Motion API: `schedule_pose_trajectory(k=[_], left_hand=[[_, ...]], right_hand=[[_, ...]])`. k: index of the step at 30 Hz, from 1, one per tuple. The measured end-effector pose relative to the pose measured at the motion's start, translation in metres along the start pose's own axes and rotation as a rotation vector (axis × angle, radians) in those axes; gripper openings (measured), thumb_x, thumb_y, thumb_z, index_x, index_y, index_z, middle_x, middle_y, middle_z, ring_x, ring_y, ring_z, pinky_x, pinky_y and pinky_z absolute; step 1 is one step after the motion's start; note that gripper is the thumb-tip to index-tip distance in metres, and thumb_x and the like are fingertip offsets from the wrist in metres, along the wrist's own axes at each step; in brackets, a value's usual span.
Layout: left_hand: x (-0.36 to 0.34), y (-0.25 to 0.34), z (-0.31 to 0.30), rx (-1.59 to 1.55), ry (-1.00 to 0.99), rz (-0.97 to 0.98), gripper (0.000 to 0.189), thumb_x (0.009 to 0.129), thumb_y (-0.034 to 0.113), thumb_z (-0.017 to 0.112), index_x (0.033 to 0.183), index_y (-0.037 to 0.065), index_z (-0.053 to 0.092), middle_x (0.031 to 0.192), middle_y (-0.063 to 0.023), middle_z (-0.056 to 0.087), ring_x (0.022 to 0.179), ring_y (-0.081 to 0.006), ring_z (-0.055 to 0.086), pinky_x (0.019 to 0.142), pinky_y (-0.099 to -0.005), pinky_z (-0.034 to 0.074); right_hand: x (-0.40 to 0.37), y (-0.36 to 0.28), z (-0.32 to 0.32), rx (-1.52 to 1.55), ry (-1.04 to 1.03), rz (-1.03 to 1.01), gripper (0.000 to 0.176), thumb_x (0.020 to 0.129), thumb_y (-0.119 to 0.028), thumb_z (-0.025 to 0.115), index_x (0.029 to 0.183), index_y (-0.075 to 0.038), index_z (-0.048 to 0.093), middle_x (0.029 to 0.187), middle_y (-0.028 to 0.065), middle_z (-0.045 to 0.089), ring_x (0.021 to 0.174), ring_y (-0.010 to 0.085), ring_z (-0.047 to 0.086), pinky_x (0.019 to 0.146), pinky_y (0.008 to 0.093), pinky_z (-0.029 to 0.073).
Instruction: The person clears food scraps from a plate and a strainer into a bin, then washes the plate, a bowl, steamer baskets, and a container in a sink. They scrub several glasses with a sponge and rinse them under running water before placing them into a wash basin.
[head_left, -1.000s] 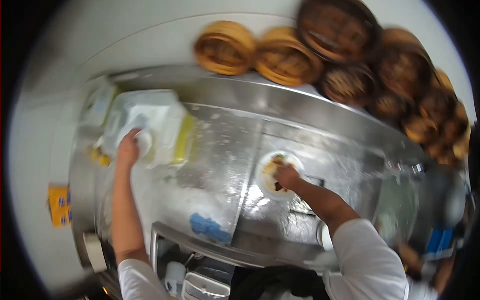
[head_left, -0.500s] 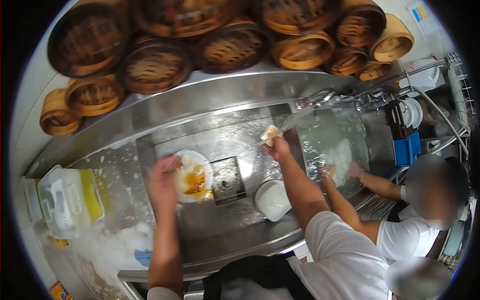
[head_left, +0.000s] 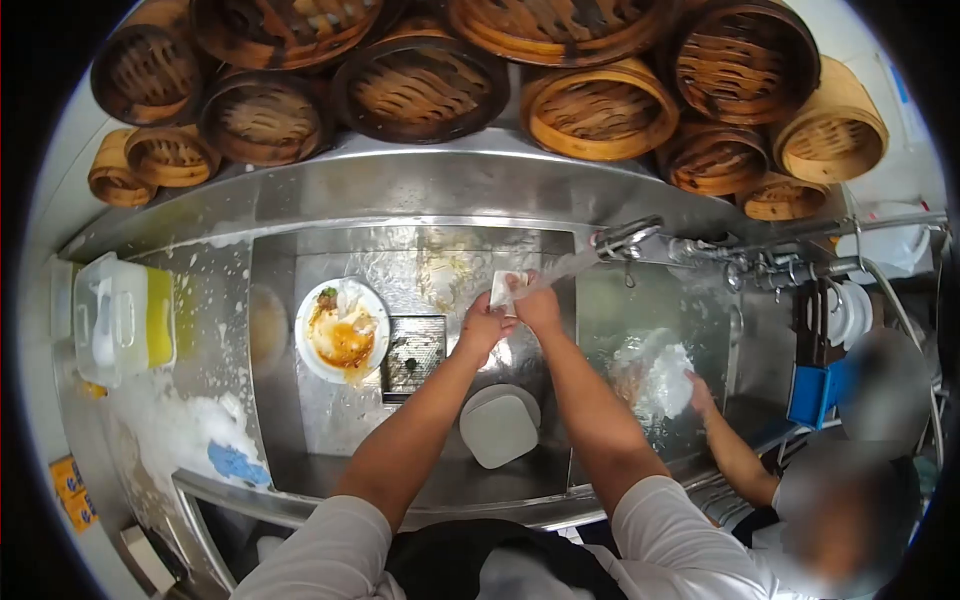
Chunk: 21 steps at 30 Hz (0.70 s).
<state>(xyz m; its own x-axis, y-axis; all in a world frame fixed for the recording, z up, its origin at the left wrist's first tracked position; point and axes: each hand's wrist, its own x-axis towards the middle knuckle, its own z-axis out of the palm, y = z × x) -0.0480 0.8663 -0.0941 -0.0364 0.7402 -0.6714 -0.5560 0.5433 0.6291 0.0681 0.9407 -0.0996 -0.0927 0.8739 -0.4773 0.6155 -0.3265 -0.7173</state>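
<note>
Both of my hands meet over the middle of the steel sink [head_left: 330, 430], around a small whitish dish [head_left: 505, 287]. My left hand [head_left: 485, 328] has its fingers closed on the dish's lower left side, and my right hand [head_left: 538, 303] grips its right side. Water streams onto them from the tap [head_left: 625, 238]. To the left lies a round white plate [head_left: 312, 318] with brown sauce and food scraps. Beside it is a square drain grate [head_left: 413, 362]. White square dishes [head_left: 498, 425] stand stacked below my hands.
Bamboo steamers [head_left: 600, 110] line the back. A clear tub [head_left: 110, 320] with yellow liquid and a blue cloth [head_left: 238, 463] are at the left. At the right, a co-worker's hand [head_left: 700, 395] is at a water-filled basin [head_left: 640, 310], near a blue container [head_left: 812, 395].
My left hand has moved right, from the sauced plate to the small dish. My right hand still holds the dish, now under the stream. The view has shifted.
</note>
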Motion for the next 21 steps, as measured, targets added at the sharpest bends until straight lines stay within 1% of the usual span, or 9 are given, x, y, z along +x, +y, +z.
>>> schedule_pose_trajectory(k=[2,5,8,9,11,12,14,16,21], left_hand=[[0.01,0.004,-0.014,-0.126,0.072,-0.029,0.029,0.099,0.005,0.058,0.127,0.004,0.062,0.108,-0.0084,0.069,0.095,-0.0191,0.069,0.08,-0.031,0.06],[0.026,0.022,-0.028,0.227,-0.004,0.19,0.033,0.094,0.011,0.071,0.125,0.002,0.063,0.11,-0.0083,0.069,0.093,-0.0164,0.069,0.078,-0.029,0.057],[0.041,0.012,-0.023,0.286,-0.162,0.73,0.035,0.091,0.016,0.079,0.12,0.002,0.066,0.107,-0.0071,0.071,0.087,-0.0161,0.068,0.074,-0.0284,0.056],[0.034,0.014,-0.017,0.287,-0.139,0.737,0.035,0.091,0.016,0.079,0.12,0.002,0.066,0.107,-0.0071,0.071,0.087,-0.0161,0.068,0.074,-0.0284,0.056],[0.008,0.025,-0.013,-0.365,0.018,0.185,0.032,0.088,0.017,0.081,0.114,0.002,0.069,0.103,-0.0045,0.07,0.088,-0.0169,0.068,0.075,-0.0314,0.056],[0.011,0.013,-0.034,-0.373,0.038,0.201,0.032,0.088,0.017,0.081,0.114,0.002,0.069,0.103,-0.0045,0.07,0.088,-0.0169,0.068,0.075,-0.0314,0.056],[0.014,-0.005,-0.082,0.037,0.329,0.182,0.029,0.088,0.02,0.078,0.11,0.003,0.07,0.102,-0.0099,0.072,0.088,-0.0267,0.071,0.078,-0.0392,0.057],[-0.036,0.019,-0.144,0.914,0.289,0.303,0.032,0.089,0.026,0.076,0.112,0.005,0.07,0.106,-0.0178,0.071,0.094,-0.0371,0.07,0.085,-0.0457,0.055],[-0.199,0.107,-0.269,1.053,0.331,0.528,0.023,0.095,0.025,0.068,0.112,0.009,0.07,0.109,-0.0192,0.069,0.104,-0.0404,0.065,0.091,-0.0466,0.052]], right_hand=[[0.012,0.004,0.017,-0.312,0.166,-0.279,0.035,0.092,-0.004,0.059,0.127,-0.005,0.061,0.11,0.011,0.069,0.085,0.0262,0.07,0.067,0.0391,0.058],[0.013,0.018,-0.008,0.245,-0.164,-0.595,0.041,0.093,-0.002,0.059,0.134,-0.002,0.056,0.113,0.0124,0.067,0.088,0.0312,0.072,0.075,0.041,0.059],[-0.015,-0.02,-0.045,0.304,-0.476,0.109,0.047,0.099,-0.011,0.06,0.143,-0.002,0.049,0.123,0.0149,0.063,0.12,0.0274,0.062,0.096,0.0352,0.053],[-0.018,-0.023,-0.033,0.298,-0.497,0.1,0.047,0.099,-0.011,0.06,0.143,-0.002,0.049,0.123,0.0149,0.063,0.12,0.0274,0.062,0.096,0.0352,0.053],[-0.022,-0.027,-0.006,0.4,-0.291,0.154,0.044,0.104,-0.025,0.057,0.142,-0.004,0.052,0.127,0.0153,0.063,0.126,0.0228,0.058,0.097,0.0331,0.051],[-0.025,-0.024,0.01,0.392,-0.315,0.144,0.044,0.104,-0.025,0.057,0.142,-0.004,0.052,0.127,0.0153,0.063,0.126,0.0228,0.058,0.097,0.0331,0.051],[-0.033,-0.006,0.05,0.185,-0.288,0.045,0.048,0.104,-0.04,0.056,0.136,-0.005,0.059,0.122,0.0124,0.067,0.115,0.0207,0.066,0.083,0.0354,0.057],[-0.019,0.061,0.123,0.276,-0.137,-0.079,0.049,0.1,-0.049,0.062,0.122,-0.006,0.065,0.109,0.0063,0.069,0.095,0.0163,0.068,0.071,0.0359,0.056],[-0.093,-0.009,0.274,0.546,-0.477,0.636,0.043,0.096,-0.043,0.071,0.119,-0.007,0.062,0.096,0.0042,0.068,0.07,0.0156,0.06,0.061,0.0345,0.052]])
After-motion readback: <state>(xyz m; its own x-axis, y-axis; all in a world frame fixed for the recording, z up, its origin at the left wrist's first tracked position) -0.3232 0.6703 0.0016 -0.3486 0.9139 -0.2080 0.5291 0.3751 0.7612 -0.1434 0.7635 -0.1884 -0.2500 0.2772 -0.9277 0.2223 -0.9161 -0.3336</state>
